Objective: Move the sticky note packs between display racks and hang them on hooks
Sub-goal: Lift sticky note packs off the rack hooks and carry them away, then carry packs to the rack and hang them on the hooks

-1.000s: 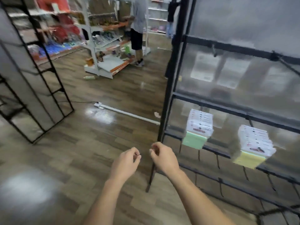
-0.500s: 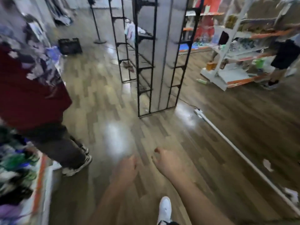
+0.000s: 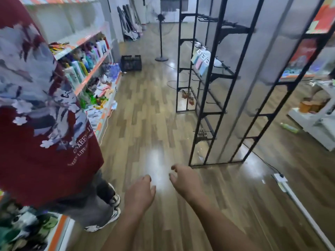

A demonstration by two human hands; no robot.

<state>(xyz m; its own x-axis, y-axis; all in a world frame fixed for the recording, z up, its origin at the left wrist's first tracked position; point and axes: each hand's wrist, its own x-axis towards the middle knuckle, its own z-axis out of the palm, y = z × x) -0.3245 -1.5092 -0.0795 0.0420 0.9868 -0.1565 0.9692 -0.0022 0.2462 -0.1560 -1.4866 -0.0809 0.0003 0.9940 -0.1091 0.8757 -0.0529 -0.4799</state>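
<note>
Head view: we have both hands out low in front, left hand (image 3: 140, 192) at 6 o'clock and right hand (image 3: 184, 179) just right of it, apart, over the wood floor (image 3: 145, 115). Fingers on both hang loosely curled and neither hand holds anything. Sticky note packs (image 3: 200, 60) hang in a small cluster on hooks of the black display rack (image 3: 204, 98) at about 1 o'clock, well apart from our hands; pastel fronts, too small to count. Lower hooks on that rack look mostly bare, apart from some small reddish packets and a metal bundle we can't identify. Another person in a red printed shirt (image 3: 36, 115) stands close at 9 o'clock beside a stocked shelf (image 3: 90, 69). A black crate (image 3: 131, 62) and a fan stand (image 3: 161, 35) sit at 12 o'clock. Progress, as we judge it: we're between carries, with nothing in hand, so the next job is reaching that cluster and lifting packs off. How many are already moved can't be told from here; at least this cluster looks left to shift.
</note>
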